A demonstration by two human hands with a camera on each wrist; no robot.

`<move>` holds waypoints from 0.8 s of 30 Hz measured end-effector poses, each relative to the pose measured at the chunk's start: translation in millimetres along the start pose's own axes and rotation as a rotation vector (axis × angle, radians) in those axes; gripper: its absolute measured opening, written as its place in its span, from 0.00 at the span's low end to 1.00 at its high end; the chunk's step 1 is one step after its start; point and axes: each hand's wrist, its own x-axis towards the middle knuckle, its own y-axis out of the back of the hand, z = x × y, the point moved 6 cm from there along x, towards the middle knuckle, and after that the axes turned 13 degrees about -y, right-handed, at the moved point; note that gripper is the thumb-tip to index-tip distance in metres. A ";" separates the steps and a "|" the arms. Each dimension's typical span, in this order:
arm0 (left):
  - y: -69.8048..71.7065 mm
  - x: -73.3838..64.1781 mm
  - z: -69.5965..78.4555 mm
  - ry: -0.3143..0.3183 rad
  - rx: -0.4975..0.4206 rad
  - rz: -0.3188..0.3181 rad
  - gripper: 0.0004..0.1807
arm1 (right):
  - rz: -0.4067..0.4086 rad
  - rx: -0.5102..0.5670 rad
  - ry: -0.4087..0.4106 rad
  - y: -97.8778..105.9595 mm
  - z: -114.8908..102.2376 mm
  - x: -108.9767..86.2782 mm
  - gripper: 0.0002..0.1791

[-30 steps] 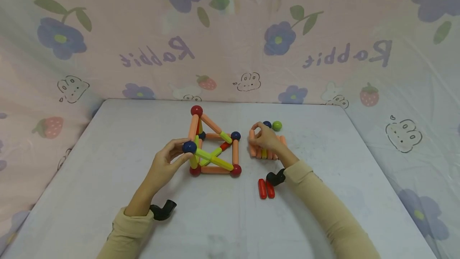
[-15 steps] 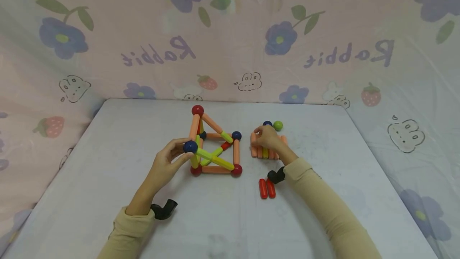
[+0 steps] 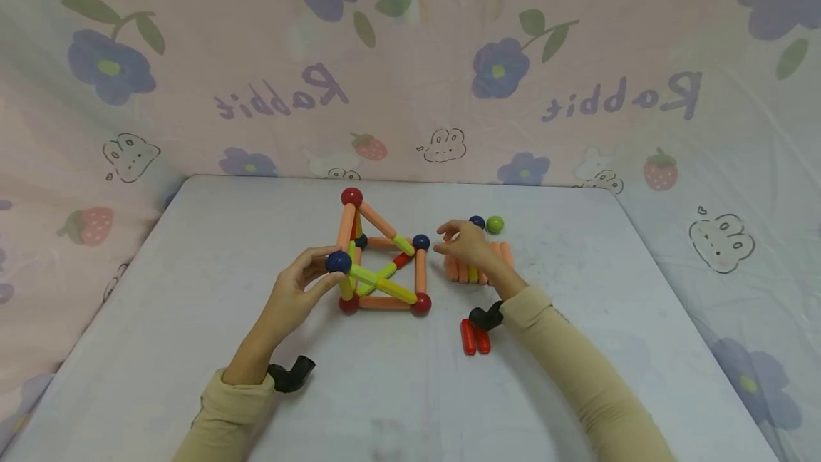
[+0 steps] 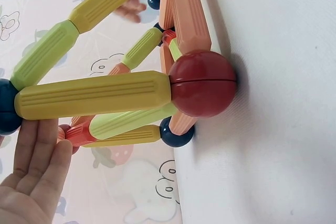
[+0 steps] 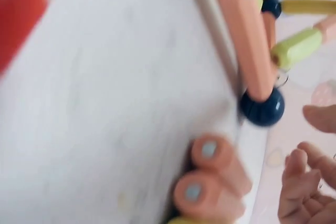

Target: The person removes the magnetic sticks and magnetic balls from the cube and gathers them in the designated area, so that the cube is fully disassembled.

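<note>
Fingers of the right hand (image 3: 467,242) have shifted toward 9 o'clock since half a second ago, coming off the end of the row of sticks (image 3: 463,273), where they were down on the salmon end piece. Take 12 as the far edge of the white table (image 3: 398,369). This hand is now released — thumb and fingertips apart with nothing between them — and hovers by the row's 10 o'clock corner, its tips reaching toward the frame's blue corner ball (image 3: 420,242) without touching it.

Meanwhile the left hand (image 3: 296,294) stays put at the frame's 8 o'clock, thumb and fingers grasping a raised blue ball (image 3: 338,262). Yellow and lime sticks run down from that ball to the red balls at the near base corners.

That stick-and-ball frame (image 3: 383,284) stands left of the table's middle, its base four-sided, a red ball (image 3: 351,197) at its peak toward 11 o'clock. The row lies at its 3 o'clock, salmon with one yellow stick. Just beyond the row sit a loose blue ball (image 3: 477,221) at 12 and a green ball (image 3: 494,224) at 1; two red sticks (image 3: 470,339) lie at 6.
</note>
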 end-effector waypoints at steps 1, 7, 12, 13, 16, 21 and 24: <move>0.1 0.0 0.0 0.001 0.001 0.001 0.22 | -0.001 0.016 0.024 -2.0 -4.1 -0.5 0.21; 0.2 0.0 0.5 0.009 0.003 0.004 0.23 | -0.028 0.040 0.165 -17.9 -26.5 -3.6 0.20; 0.3 -0.1 0.9 0.006 -0.001 0.003 0.23 | -0.081 0.046 0.205 -30.9 -38.8 -2.4 0.24; 0.4 -0.1 1.0 0.006 -0.003 0.003 0.23 | -0.091 0.047 0.213 -33.0 -41.3 -2.5 0.24; 0.7 -0.1 1.3 0.002 -0.005 0.003 0.23 | -0.097 0.024 0.248 -38.0 -47.8 -2.5 0.24; 0.4 0.3 -0.2 0.004 -0.009 0.001 0.23 | -0.106 -0.004 0.258 -43.8 -53.0 -3.2 0.23; 0.3 0.3 -1.1 0.007 -0.009 0.000 0.23 | -0.113 0.002 0.238 -45.1 -52.8 -3.7 0.21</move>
